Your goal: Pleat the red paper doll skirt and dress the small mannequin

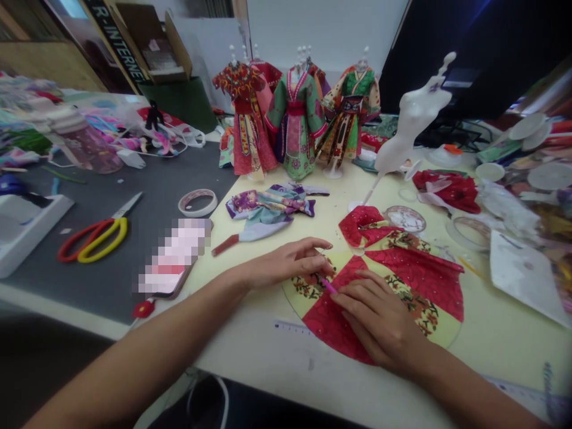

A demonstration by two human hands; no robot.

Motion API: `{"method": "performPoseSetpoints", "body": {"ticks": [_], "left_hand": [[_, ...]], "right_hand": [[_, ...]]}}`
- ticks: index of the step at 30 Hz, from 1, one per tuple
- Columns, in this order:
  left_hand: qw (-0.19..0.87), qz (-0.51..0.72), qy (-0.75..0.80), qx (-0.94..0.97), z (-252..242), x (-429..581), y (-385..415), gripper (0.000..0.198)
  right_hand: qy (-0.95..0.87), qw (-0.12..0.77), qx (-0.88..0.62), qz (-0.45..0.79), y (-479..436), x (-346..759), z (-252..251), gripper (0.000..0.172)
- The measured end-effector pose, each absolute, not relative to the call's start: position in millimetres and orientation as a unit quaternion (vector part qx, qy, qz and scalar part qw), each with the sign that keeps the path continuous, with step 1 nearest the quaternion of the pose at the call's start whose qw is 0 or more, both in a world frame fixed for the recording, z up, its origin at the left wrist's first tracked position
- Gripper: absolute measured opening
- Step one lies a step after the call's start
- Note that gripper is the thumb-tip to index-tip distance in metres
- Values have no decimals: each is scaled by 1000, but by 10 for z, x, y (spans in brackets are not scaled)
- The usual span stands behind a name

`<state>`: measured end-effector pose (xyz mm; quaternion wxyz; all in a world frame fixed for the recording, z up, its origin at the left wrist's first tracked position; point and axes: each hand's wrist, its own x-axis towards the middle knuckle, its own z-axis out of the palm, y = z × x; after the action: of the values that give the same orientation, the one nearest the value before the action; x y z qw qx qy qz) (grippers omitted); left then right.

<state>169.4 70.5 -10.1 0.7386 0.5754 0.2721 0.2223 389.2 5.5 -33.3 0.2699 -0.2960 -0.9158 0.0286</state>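
A round skirt-like cloth piece (344,325), with red panels alternating with yellow floral ones, lies spread on the table. My right hand (379,316) rests across it, fingers pointing left and closed around the end of a slim pink tool (329,286). Its exact kind is hard to make out. Just left of the tool's tip is my left hand (295,262), its index finger stretched out and thumb apart, fingertips at the cloth's edge. A gathered red and yellow cloth part (364,226) lies beyond the hands. Beside the cloth's near edge is a clear ruler (292,329).
Dressed doll forms (297,119) stand at the back, beside a bare white mannequin (413,116). Purple and blue doll clothing (270,208) lies ahead. Scissors (96,238), a tape roll (197,202) and a phone (176,259) are left. A white card (522,274) lies right.
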Motion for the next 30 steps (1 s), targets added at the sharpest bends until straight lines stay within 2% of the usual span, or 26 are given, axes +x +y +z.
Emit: {"method": "performPoseSetpoints", "body": {"ticks": [10,15,24,30], "left_hand": [[726,309,279,547,-130,1635,805,47],[700,352,325,530,-117,1607,856,41],[696,248,349,576,-4,1516,843,44],[691,239,349,586,-15,1504,853,42]], "right_hand": [[-915,292,-278,28,44,3928,-307,29],[-905,297,-304,-27,71,4001,-340,34],[-898,225,-366,-92,90,4279,-169,22],[-883,177,-423,-103,-24,4462,-188,24]]}}
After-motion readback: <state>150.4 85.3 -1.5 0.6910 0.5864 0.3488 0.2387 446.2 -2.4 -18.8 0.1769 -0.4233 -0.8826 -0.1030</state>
